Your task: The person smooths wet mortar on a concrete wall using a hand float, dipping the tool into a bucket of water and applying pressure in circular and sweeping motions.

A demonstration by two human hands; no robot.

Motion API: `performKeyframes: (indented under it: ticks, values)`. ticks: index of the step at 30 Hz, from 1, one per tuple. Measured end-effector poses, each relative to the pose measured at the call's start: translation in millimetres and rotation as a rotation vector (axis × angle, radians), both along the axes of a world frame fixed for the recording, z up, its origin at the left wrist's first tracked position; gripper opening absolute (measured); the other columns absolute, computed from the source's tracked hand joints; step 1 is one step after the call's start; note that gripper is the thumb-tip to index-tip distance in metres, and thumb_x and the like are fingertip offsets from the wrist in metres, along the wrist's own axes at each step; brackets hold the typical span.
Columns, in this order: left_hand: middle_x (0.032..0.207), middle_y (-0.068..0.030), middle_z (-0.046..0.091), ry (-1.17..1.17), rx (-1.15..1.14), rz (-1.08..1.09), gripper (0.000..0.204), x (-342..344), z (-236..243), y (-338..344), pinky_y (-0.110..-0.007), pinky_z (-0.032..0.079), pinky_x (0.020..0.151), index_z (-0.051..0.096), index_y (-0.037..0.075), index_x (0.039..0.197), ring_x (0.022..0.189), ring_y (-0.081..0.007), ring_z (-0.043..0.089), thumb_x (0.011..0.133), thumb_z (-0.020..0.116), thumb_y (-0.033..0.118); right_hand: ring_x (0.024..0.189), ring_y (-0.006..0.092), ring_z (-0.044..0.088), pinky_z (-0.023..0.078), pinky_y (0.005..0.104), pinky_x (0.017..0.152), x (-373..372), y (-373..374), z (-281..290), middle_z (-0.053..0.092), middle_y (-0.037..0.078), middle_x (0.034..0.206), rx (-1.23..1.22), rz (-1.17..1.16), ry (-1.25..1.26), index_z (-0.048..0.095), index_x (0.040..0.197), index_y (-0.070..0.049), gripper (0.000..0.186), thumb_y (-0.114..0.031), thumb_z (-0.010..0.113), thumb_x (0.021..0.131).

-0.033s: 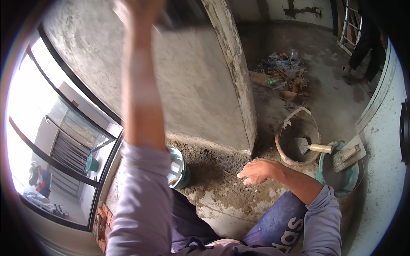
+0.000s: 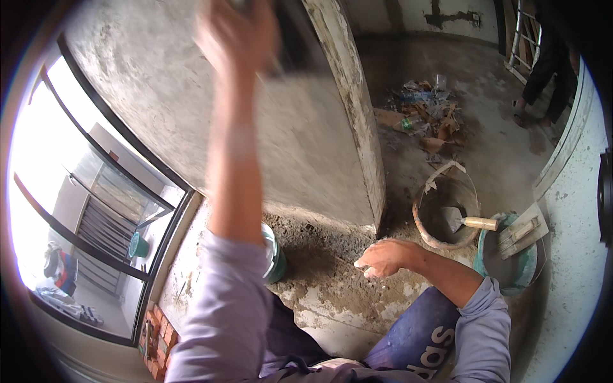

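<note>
Grey plastered wall (image 2: 306, 140) stands over rough, mortar-strewn floor (image 2: 325, 274); glare whitens window (image 2: 83, 240) at left. Co-worker's legs (image 2: 562, 86) dim, cut off by dark rim; debris pile (image 2: 429, 118) past wall's end. Left forearm (image 2: 236, 166) partly hides teal bucket (image 2: 277, 265). Dark flat tool (image 2: 297, 48), blurred, cropped by top edge, at wall beside left hand (image 2: 237, 38); both farther right than before. Left fingers too blurred to tell; right hand (image 2: 386, 257) in same spot, fingers curled close together.

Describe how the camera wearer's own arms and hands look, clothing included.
The left sleeve and right sleeve are pale greyish-lavender cloth, creased and drawn up, leaving the forearms bare. No glove shows on the right hand, whose fingers look smeared with something pale. The left hand is too blurred for detail.
</note>
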State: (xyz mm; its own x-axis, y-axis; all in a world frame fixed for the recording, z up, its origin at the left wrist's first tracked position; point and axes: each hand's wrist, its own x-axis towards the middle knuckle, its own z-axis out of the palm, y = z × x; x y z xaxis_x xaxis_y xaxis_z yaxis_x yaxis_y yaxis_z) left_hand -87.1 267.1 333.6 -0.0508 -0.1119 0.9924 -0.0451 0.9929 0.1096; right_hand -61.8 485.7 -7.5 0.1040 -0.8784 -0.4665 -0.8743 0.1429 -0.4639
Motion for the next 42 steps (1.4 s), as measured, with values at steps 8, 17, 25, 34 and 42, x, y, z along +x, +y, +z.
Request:
performKeyframes:
  ticks: [8, 17, 25, 34, 42]
  values:
    - [0.102, -0.0205, 0.066, -0.307, 0.183, -0.215, 0.043, 54, -314, 62, -0.043, 0.054, 0.070, 0.061, 0.002, 0.127, 0.083, -0.0376, 0.067, 0.088, 0.075, 0.012, 0.102, 0.0444, 0.066, 0.054, 0.0521, 0.085, 12, -4, -11, 0.071, 0.022, 0.099, -0.075, 0.136, 0.035, 0.067, 0.118, -0.006, 0.041, -0.041, 0.057, 0.098]
    - [0.107, -0.0211, 0.072, 0.111, -0.006, -0.146, 0.035, 21, 117, 8, -0.046, 0.054, 0.083, 0.065, 0.010, 0.121, 0.094, -0.0350, 0.071, 0.092, 0.070, 0.030, 0.133, 0.0409, 0.053, 0.045, 0.0485, 0.107, -2, 1, -34, 0.062, 0.024, 0.136, 0.049, 0.088, -0.055, 0.053, 0.146, -0.010, 0.055, -0.040, 0.058, 0.100]
    - [0.104, -0.0172, 0.068, 0.007, -0.140, -0.055, 0.040, 14, 21, 29, -0.043, 0.054, 0.065, 0.063, 0.010, 0.125, 0.081, -0.0318, 0.070, 0.092, 0.071, 0.031, 0.110, 0.0437, 0.065, 0.051, 0.0511, 0.091, 4, -7, -9, 0.069, 0.027, 0.113, -0.078, 0.096, -0.026, 0.061, 0.133, -0.004, 0.046, -0.034, 0.060, 0.098]
    - [0.109, -0.0223, 0.063, -0.320, 0.596, -0.162, 0.045, 133, -435, 30, -0.042, 0.054, 0.086, 0.049, 0.005, 0.134, 0.097, -0.0380, 0.067, 0.097, 0.068, 0.022, 0.123, 0.0386, 0.061, 0.048, 0.0452, 0.105, 49, 39, 35, 0.066, 0.018, 0.133, 0.024, 0.258, -0.113, 0.054, 0.146, -0.012, 0.053, -0.043, 0.053, 0.103]
    - [0.130, -0.0079, 0.060, -0.393, 0.917, -1.628, 0.057, 127, -217, 40, -0.035, 0.048, 0.104, 0.045, 0.000, 0.143, 0.120, -0.0173, 0.059, 0.101, 0.066, 0.032, 0.096, 0.0194, 0.067, 0.059, 0.0380, 0.085, -9, 67, 79, 0.069, 0.010, 0.115, -0.722, -0.768, -0.876, 0.060, 0.130, -0.001, 0.041, -0.033, 0.056, 0.105]
